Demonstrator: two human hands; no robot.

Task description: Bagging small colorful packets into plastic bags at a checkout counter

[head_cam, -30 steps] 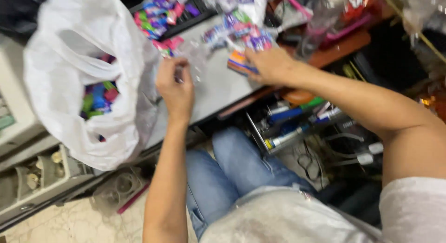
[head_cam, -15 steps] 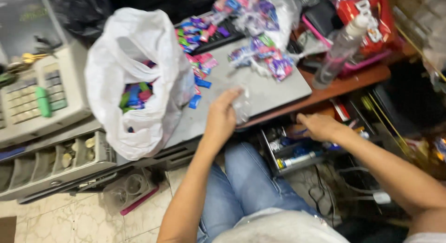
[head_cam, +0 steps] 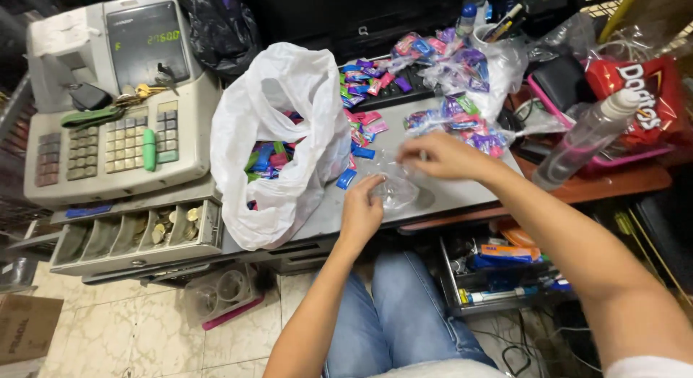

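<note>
My left hand (head_cam: 361, 210) and my right hand (head_cam: 442, 155) both pinch a small clear plastic bag (head_cam: 395, 184) over the grey counter (head_cam: 447, 197). The left hand grips its near edge, the right hand its far edge. A large white plastic bag (head_cam: 289, 140) lies open just to the left, holding several small wrapped candies in blue, pink and green. More loose wrapped candies (head_cam: 361, 129) are scattered between the white bag and my hands. Another heap of candies (head_cam: 462, 125) in clear wrap lies behind my right hand.
A cash register (head_cam: 123, 103) with an open coin drawer (head_cam: 137, 233) stands at left. A clear spray bottle (head_cam: 585, 136) and a red chip bag (head_cam: 639, 96) lie at right. A black bag (head_cam: 220, 24) sits at the back. An open shelf of small items (head_cam: 505, 270) hangs under the counter.
My right hand has come up from the shelf under the counter to the clear bag. My left hand stayed at the bag. The view has tilted and shifted toward the register.
</note>
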